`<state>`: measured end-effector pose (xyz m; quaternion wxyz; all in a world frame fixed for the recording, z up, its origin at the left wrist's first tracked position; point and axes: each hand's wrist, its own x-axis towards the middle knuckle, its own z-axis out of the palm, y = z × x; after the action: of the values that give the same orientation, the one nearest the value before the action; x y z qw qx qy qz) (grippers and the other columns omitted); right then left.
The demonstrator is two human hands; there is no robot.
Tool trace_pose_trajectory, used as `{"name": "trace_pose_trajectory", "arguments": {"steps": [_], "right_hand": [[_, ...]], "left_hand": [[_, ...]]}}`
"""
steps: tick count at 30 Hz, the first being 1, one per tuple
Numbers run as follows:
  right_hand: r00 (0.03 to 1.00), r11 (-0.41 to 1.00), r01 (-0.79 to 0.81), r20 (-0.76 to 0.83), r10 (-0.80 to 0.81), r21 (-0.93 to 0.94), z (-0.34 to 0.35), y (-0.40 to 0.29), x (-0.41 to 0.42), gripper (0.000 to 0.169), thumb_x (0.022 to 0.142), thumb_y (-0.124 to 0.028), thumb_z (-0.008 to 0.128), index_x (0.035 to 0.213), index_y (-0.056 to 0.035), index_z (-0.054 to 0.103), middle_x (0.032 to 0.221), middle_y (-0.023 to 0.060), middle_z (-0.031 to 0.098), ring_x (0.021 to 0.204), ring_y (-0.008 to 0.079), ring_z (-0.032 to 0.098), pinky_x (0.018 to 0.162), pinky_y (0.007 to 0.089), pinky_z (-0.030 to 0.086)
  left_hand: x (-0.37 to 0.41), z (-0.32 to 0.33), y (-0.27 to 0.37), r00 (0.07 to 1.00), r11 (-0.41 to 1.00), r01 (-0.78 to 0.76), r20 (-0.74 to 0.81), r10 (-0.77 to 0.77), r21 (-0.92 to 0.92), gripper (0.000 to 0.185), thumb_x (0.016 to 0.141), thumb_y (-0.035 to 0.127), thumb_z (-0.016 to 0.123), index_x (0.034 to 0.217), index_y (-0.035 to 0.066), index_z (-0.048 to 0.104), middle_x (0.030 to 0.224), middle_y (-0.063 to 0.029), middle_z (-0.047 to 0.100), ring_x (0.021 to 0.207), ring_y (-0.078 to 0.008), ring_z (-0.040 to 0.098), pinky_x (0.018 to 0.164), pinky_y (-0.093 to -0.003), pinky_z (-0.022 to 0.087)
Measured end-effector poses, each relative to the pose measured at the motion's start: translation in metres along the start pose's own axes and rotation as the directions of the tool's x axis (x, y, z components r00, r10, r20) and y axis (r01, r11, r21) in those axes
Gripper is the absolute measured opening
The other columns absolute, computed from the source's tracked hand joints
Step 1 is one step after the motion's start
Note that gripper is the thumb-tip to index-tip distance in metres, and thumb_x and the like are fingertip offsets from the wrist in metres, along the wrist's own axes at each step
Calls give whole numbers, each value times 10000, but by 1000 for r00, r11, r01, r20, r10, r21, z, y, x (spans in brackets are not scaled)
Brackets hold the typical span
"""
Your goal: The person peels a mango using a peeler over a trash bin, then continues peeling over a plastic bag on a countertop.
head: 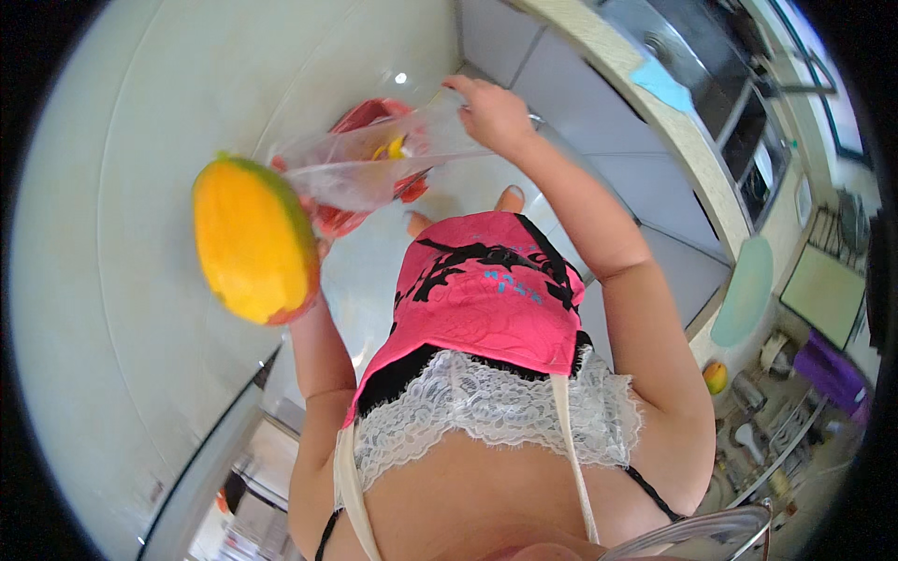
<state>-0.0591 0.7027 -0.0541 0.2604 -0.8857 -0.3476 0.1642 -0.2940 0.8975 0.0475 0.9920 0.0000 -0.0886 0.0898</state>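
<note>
A large mango, orange-yellow flesh facing me and green-red skin along its side, rests in my left hand. Most of that hand is hidden behind the fruit. My right hand pinches one end of a clear plastic bag, which is stretched across towards the left hand. Whether the left fingers also grip the bag cannot be told. Beneath the bag lies red plastic, perhaps a bin liner, with yellow pieces showing through.
On my right runs a countertop with a sink, a light-blue cloth and a pale green oval board or mat. Another mango sits farther along, near utensils. White cabinets stand below; a tiled wall rises left.
</note>
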Motion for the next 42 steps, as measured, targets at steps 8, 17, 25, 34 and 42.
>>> {"name": "trace_pose_trajectory", "arguments": {"steps": [8,17,25,34,42], "right_hand": [[901,949,96,-431,45,300,-98,-7,-57,387,786,-85,587,1163,-133,513,1027,133,627,885,365,600,733,436,499],[542,920,-197,-745,390,339,-209,-2,-177,383,781,-94,588,1156,-124,519,967,148,633,844,336,624,729,402,506],[272,880,-323,-856,439,349,-225,-19,-242,370,795,-108,626,1156,-128,547,877,118,649,727,241,639,668,336,506],[-75,760,-534,-917,393,369,-208,26,-368,304,802,-114,632,1094,-65,561,839,77,636,717,146,606,642,273,493],[-220,605,-591,-829,515,533,-221,29,-449,429,727,-57,640,1144,-36,538,938,105,653,833,181,619,751,302,491]], "left_hand": [[71,29,-15,970,971,211,100,-223,115,757,889,478,496,1476,229,87,1478,-177,166,1311,-420,260,818,-698,348],[175,47,-84,736,748,646,135,-664,154,730,866,438,561,1456,246,176,1523,-32,68,1305,-446,233,864,-735,329],[203,55,-148,679,690,695,134,-722,200,713,893,511,455,1455,179,170,1519,-96,119,1158,-494,442,658,-660,495],[219,34,-258,231,245,969,266,-936,22,780,856,479,547,1463,210,138,1512,-118,108,1300,-474,231,840,-744,337],[209,13,-349,52,95,976,215,-975,196,758,832,466,583,1448,225,211,1513,-83,128,1291,-483,243,821,-737,375]]}}
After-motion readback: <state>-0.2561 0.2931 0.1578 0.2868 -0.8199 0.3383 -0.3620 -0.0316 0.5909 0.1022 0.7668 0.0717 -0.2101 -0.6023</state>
